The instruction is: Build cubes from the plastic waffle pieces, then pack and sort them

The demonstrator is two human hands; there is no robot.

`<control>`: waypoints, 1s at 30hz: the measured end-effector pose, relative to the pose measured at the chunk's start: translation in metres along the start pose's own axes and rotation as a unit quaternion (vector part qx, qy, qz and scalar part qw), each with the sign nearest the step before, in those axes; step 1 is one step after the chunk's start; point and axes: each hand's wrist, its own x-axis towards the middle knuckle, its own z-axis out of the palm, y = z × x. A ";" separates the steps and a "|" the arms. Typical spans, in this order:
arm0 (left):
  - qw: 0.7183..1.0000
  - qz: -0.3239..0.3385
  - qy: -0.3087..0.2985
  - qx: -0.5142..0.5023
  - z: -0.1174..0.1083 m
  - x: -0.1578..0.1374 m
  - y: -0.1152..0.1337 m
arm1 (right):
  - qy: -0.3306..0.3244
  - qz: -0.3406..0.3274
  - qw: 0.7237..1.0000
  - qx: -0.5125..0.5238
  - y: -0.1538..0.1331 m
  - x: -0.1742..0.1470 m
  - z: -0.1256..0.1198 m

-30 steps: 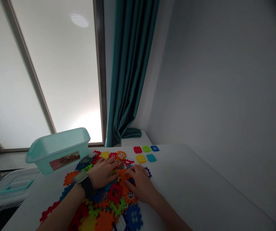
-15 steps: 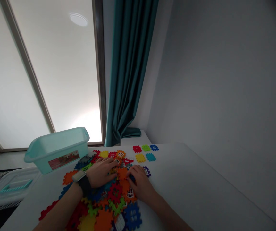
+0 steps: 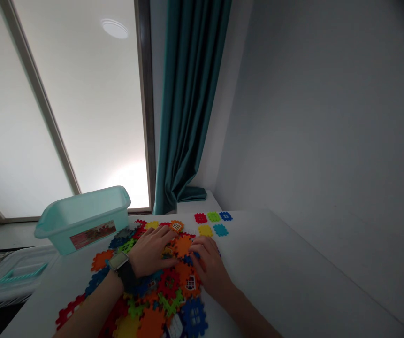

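Observation:
A heap of colourful plastic interlocking tiles with notched edges lies under both my hands. My left hand (image 3: pixel 152 252), with a watch (image 3: pixel 118 260) on its wrist, rests palm down over the heap, fingers stretched and thumb apart. An orange tile (image 3: pixel 182 245) sits between its fingertips and my right hand (image 3: pixel 211 268). The right hand's fingers are bent with the thumb near them at that tile's right side; a bit of blue shows between them, and what they grip is partly hidden. Nearer me lie a red tile (image 3: pixel 169 280), a blue window tile (image 3: pixel 194 317) and an orange tile (image 3: pixel 151 322).
A mint-green tub (image 3: pixel 98 213) stands on the left of the white table (image 3: pixel 275 281). Its clear lid (image 3: pixel 22 270) with a teal handle lies beside it. Beyond my right hand, several small tiles, among them a yellow tile (image 3: pixel 205 230), lie in rows. A teal curtain (image 3: pixel 191 108) hangs behind.
The orange tile between my hands has shifted slightly away from me and turned. My left hand's fingers have spread more toward it, and the right fingers have moved a little to the right.

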 end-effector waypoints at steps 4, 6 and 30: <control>0.999 0.013 0.033 0.010 0.001 0.002 0.004 | 0.014 -0.011 1.000 0.000 -0.003 -0.001 0.000; 0.999 0.016 0.045 0.010 0.002 0.003 0.006 | 0.018 -0.013 1.000 0.000 -0.003 -0.002 0.000; 0.990 0.037 0.076 -0.114 0.002 0.001 -0.003 | 0.070 -0.077 0.992 -0.066 0.009 0.000 -0.009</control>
